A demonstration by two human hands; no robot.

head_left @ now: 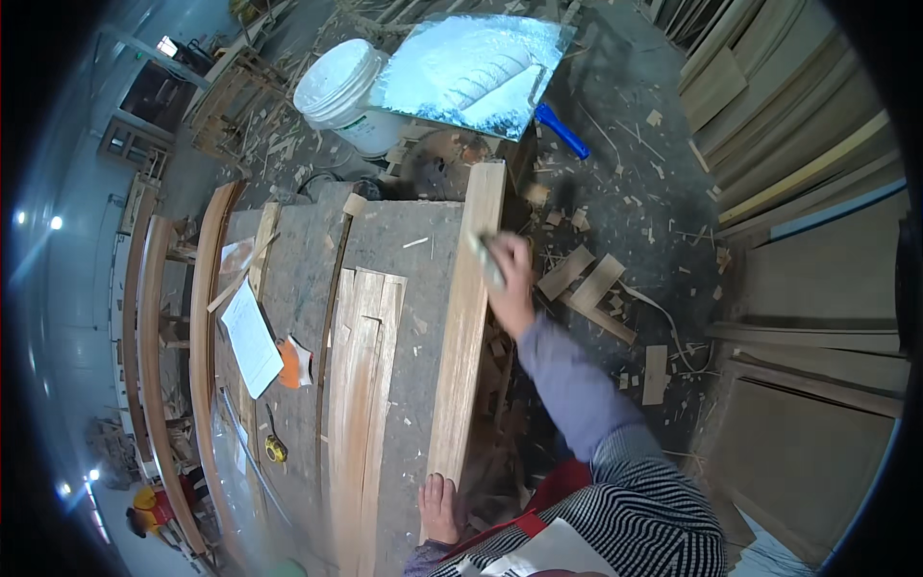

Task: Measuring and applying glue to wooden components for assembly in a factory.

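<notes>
A long, pale wooden beam [461, 356] lies along the right edge of the workbench. My right hand [512, 279] is closed round a small, pale, flat block [488, 262], whose exact kind I cannot make out. It rests on the beam's upper face towards the far end. My left hand [439, 508] lies on the near end of the same beam, fingers stretched out, holding nothing. Thin wood strips [365, 337] are laid side by side on the bench, left of the beam.
Beyond the bench, a white-smeared panel [471, 72] carries a blue-handled roller [562, 132] beside white buckets [336, 82]. Paper [250, 338], an orange-and-white piece [295, 363] and a tape measure [276, 448] lie left. Curved wooden rails [204, 288] stand farther left; offcuts [596, 284] litter the floor.
</notes>
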